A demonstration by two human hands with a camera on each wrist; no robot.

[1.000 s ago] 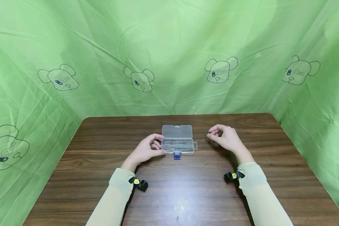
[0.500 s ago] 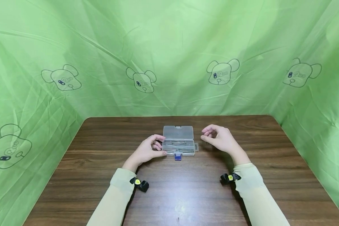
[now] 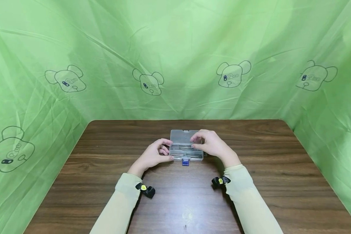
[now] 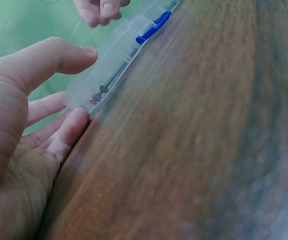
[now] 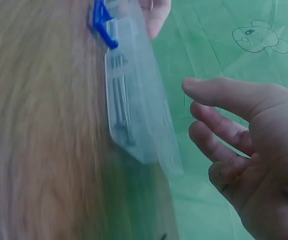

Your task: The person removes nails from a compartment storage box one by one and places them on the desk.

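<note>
- Clear box [image 3: 177, 159] on wooden worktop [image 3: 175, 201], just below centre of head frame; lid [image 3: 180, 136] open, blue clasp [image 3: 185, 162] at near edge.
- Nails [image 3: 186, 147] lie in its compartments.
- Left hand [image 3: 154, 153]: thumb and fingers spread wide, fingers touching box's left end.
- Right hand [image 3: 213, 143]: over box's right part, fingers bent, thumb gap narrow; cannot tell whether anything is held.

High head view, 2 seemingly low
</note>
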